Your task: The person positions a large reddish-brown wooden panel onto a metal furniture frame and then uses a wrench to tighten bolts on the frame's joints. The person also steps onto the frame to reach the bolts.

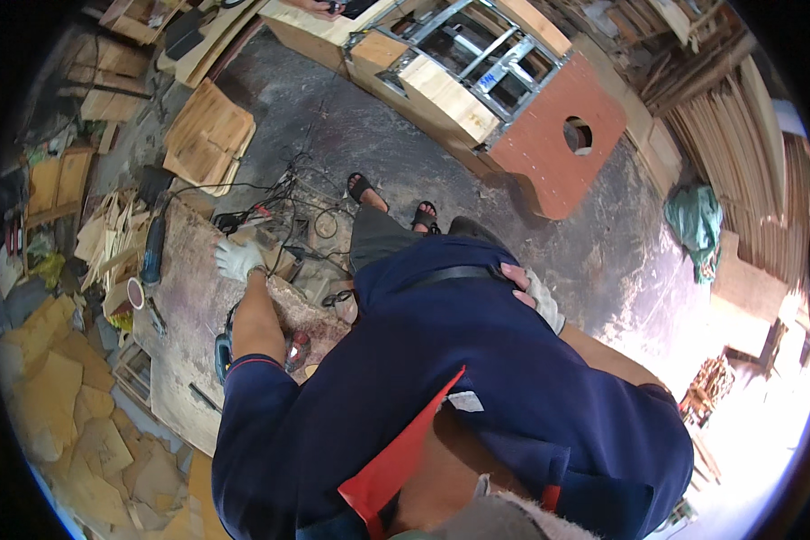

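Observation:
My left hand (237, 259), in a white work glove, lies on the wooden workbench (189, 337) near its far edge, fingers spread and nothing seen in them. Beside it is a tangle of black cables (288, 193), with a dark long-bodied power tool (154, 252) on its left. My right hand (538, 295) rests against my waist by the dark belt (454, 274), its glove leaving the fingertips bare; the fingers are stretched out and hold nothing visible. A teal power tool (223, 355) is partly hidden by my left arm.
A reddish-brown board with an oval hole (578, 135) joins a wooden and metal frame (477, 67) ahead. Another person's hand (319, 5) shows at the top edge. Plank stacks (738, 144) and a green sack (695, 225) stand right; wood offcuts (72, 405) lie left.

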A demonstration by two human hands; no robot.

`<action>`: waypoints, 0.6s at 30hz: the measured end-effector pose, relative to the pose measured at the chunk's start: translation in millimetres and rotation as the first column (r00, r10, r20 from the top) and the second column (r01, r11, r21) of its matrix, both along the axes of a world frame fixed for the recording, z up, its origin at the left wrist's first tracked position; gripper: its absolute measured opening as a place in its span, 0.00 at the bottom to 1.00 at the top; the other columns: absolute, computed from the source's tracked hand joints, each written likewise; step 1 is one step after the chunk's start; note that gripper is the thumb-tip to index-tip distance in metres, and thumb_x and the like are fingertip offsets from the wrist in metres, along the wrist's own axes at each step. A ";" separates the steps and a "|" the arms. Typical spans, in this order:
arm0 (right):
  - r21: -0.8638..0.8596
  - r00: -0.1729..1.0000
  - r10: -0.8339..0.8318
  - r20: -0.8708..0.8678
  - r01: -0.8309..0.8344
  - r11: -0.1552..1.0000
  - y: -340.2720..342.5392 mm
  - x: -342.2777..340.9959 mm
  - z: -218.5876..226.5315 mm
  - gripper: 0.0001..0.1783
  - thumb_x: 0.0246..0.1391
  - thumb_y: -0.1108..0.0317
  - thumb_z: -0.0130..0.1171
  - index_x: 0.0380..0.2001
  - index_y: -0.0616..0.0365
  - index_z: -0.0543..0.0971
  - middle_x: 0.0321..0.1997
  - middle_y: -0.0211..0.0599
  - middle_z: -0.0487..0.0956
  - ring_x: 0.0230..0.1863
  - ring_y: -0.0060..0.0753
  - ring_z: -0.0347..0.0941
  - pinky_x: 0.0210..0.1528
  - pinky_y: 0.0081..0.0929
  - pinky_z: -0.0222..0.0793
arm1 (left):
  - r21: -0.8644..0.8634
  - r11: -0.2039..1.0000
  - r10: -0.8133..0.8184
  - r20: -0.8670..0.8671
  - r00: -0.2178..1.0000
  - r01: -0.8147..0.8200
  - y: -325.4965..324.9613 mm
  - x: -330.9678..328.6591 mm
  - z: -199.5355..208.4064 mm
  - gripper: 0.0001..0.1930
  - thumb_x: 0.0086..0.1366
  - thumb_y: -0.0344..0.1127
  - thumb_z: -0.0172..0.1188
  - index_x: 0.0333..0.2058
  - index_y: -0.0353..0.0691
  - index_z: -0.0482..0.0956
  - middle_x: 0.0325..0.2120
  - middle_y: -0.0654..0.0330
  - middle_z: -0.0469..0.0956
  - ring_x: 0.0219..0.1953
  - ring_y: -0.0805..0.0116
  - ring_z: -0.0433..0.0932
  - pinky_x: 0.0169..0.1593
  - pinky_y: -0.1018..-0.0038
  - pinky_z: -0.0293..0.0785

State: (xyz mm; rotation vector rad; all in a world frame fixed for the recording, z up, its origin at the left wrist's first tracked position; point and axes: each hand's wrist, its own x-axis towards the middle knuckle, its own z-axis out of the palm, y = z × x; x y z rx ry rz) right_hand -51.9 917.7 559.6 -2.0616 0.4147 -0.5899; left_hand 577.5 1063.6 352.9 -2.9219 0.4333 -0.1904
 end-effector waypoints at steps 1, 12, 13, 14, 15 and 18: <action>-0.006 1.000 0.004 -0.008 -0.004 1.000 -0.9 0.0 2.3 0.24 0.74 0.68 0.46 0.70 0.43 0.62 0.74 0.54 0.65 0.72 0.62 0.65 0.71 0.55 0.61 | -0.004 0.999 -0.034 0.071 0.997 0.034 0.5 0.2 -1.1 0.39 0.60 0.53 0.60 0.68 0.48 0.62 0.66 0.48 0.66 0.63 0.49 0.69 0.63 0.51 0.64; 0.006 0.998 0.019 -0.052 -0.019 1.000 -0.5 -8.1 -2.2 0.24 0.73 0.67 0.49 0.68 0.43 0.62 0.75 0.53 0.65 0.73 0.60 0.63 0.72 0.54 0.61 | 0.059 0.998 0.040 -0.057 0.998 -0.037 -0.3 6.3 -1.6 0.42 0.64 0.56 0.58 0.73 0.49 0.57 0.73 0.47 0.59 0.68 0.49 0.66 0.64 0.50 0.64; -0.037 1.000 0.024 -0.015 -0.024 0.999 0.0 -8.8 -2.8 0.24 0.73 0.66 0.49 0.68 0.43 0.63 0.75 0.53 0.65 0.73 0.60 0.63 0.72 0.53 0.61 | 0.090 0.996 0.035 -0.054 0.998 -0.030 1.1 6.7 -4.1 0.42 0.64 0.56 0.58 0.73 0.49 0.57 0.72 0.47 0.60 0.67 0.49 0.66 0.64 0.50 0.64; 0.034 0.998 0.010 -0.063 -0.008 0.999 0.3 -9.9 -2.8 0.23 0.73 0.67 0.48 0.68 0.43 0.63 0.75 0.52 0.65 0.73 0.59 0.63 0.72 0.52 0.60 | 0.059 0.998 0.002 0.024 1.000 -0.003 1.9 6.9 -7.0 0.40 0.64 0.56 0.58 0.70 0.49 0.60 0.66 0.49 0.64 0.63 0.50 0.69 0.61 0.51 0.65; 0.103 0.994 -0.001 -0.112 0.013 0.995 0.9 -10.4 -2.7 0.23 0.73 0.67 0.48 0.68 0.43 0.63 0.75 0.52 0.64 0.74 0.58 0.63 0.73 0.52 0.60 | 0.053 0.998 -0.023 0.095 0.995 0.018 2.9 7.0 -9.8 0.37 0.63 0.57 0.58 0.68 0.49 0.63 0.60 0.51 0.69 0.59 0.51 0.71 0.58 0.51 0.66; 0.226 0.968 -0.039 -0.250 0.097 0.969 3.6 -11.5 -1.1 0.23 0.74 0.66 0.48 0.68 0.43 0.63 0.75 0.52 0.64 0.74 0.58 0.62 0.73 0.52 0.60 | 0.049 0.998 -0.051 0.175 0.983 0.043 4.2 7.0 -13.8 0.35 0.62 0.59 0.58 0.65 0.49 0.67 0.52 0.54 0.73 0.55 0.52 0.73 0.54 0.52 0.68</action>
